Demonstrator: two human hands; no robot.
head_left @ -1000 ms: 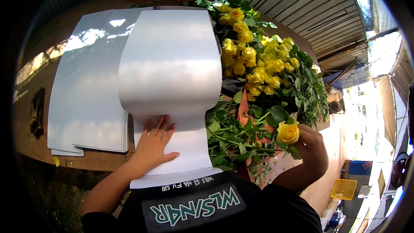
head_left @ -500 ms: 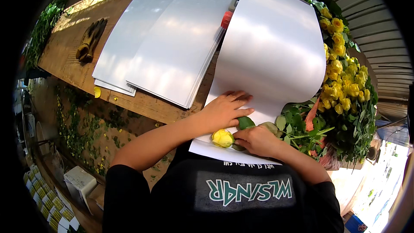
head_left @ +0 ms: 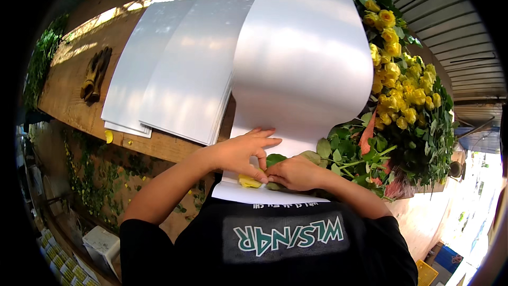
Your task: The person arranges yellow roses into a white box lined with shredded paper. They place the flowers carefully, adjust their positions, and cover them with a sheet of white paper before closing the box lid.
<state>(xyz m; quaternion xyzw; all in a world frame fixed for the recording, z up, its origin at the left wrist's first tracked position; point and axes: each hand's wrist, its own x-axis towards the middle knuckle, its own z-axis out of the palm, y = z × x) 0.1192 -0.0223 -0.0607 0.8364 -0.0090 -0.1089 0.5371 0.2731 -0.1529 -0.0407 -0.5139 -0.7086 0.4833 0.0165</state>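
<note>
We're gripping a yellow rose [head_left: 247, 181] close to its bloom with our right hand [head_left: 297, 172]; our left hand [head_left: 242, 153] is resting just left, thumb against the petals. A big white sheet [head_left: 304, 53] is lying under the grip, bulging up beyond it. Leafy stems [head_left: 355, 163] are sitting just right, gloves [head_left: 96, 76] way off left.

Curled paper [head_left: 304, 53] blocks ahead, leafy stems [head_left: 362, 164] rightward.

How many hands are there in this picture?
2. The left hand spreads over the white sheet, thumb at the yellow rose; the right hand is beside it, closed near the rose's base. No other hands show.
</note>
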